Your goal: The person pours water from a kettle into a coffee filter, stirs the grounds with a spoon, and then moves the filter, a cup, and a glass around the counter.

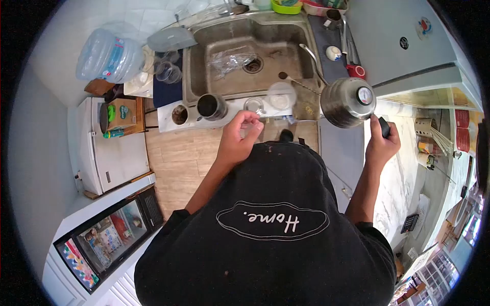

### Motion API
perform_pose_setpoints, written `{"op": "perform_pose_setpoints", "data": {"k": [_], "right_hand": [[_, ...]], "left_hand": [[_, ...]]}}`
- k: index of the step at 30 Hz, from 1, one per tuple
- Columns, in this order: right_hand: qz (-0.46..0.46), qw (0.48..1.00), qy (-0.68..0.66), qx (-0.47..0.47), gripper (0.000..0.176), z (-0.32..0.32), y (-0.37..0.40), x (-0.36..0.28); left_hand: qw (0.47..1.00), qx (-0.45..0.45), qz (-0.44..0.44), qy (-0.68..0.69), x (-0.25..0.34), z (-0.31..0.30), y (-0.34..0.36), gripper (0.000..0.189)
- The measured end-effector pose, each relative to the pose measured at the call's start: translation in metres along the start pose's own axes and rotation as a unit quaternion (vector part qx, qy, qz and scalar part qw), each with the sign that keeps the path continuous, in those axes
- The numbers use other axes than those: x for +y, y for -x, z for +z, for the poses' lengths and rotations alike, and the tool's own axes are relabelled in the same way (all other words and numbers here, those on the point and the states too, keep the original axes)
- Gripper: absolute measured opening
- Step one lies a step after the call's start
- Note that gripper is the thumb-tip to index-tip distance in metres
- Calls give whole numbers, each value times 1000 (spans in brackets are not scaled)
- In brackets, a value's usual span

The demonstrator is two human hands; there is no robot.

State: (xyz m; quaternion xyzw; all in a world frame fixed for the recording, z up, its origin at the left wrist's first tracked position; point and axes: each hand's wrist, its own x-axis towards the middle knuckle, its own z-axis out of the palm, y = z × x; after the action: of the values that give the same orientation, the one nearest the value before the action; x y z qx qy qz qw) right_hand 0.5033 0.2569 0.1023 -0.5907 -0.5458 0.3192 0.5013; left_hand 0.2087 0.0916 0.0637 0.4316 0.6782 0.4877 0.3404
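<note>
My right hand (382, 148) is closed around the black handle of a steel gooseneck kettle (343, 108). The kettle has a round dial on its lid, and its thin spout points toward the sink. My left hand (237, 138) is in front of the counter edge, fingers curled in toward the thumb. Whatever is in it, if anything, cannot be made out. Just beyond its fingertips stands a small clear glass (253, 105). A dark-mouthed metal canister (211, 106), a cup with brown contents (179, 115) and a clear round container (281, 95) line the counter.
Crumpled clear plastic (232, 62) lies in the steel sink (204, 87) near the drain. A long-handled spoon (284, 76) and a brownish bag (307, 103) are left of the kettle. A large water bottle (109, 56) stands far left. A white egg-shaped item (333, 53) sits at right.
</note>
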Motion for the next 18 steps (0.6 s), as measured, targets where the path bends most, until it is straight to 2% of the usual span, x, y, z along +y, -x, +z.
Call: {"op": "perform_pose_setpoints", "data": {"k": [7, 10, 13, 18], "right_hand": [[-26, 999, 29, -30, 30, 22, 72, -31], [-22, 998, 7, -51, 29, 41, 102, -47], [-29, 996, 45, -75, 32, 55, 129, -56], [-22, 995, 76, -68, 32, 76, 170, -63]], "left_hand": [[1000, 6, 14, -8, -13, -61, 22, 24], [1000, 25, 1, 3, -27, -89, 35, 24], [999, 42, -1, 7, -47, -118, 41, 26], [997, 65, -1, -28, -76, -162, 40, 31]]}}
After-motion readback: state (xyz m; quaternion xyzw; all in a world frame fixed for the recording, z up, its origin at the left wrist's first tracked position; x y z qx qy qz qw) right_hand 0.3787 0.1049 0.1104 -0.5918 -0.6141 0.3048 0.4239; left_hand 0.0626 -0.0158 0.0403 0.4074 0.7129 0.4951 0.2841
